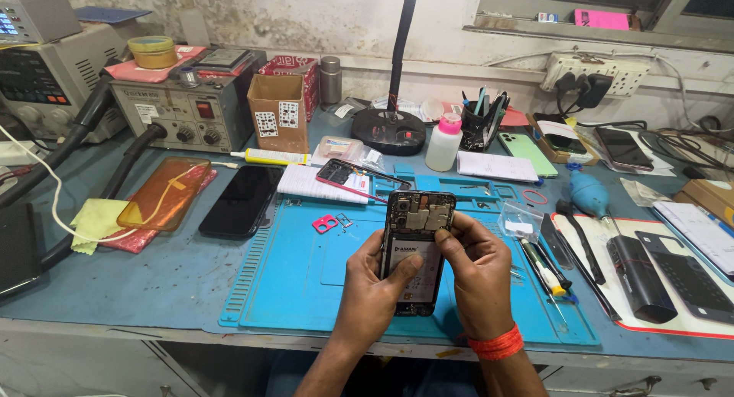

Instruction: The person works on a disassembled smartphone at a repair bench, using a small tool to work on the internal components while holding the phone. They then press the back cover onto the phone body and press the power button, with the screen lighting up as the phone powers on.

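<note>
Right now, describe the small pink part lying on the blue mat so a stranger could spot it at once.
Start at the blue mat that covers the middle of the bench. Near its upper left, left of the opened phone held in both hands, lies the small pink part. It is the only bright pink piece on the mat, squarish with dark holes, next to a tiny metal tray.

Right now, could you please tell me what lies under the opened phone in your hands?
The opened phone is held above the blue work mat by the left hand and right hand. The mat patch directly beneath is covered.
</note>
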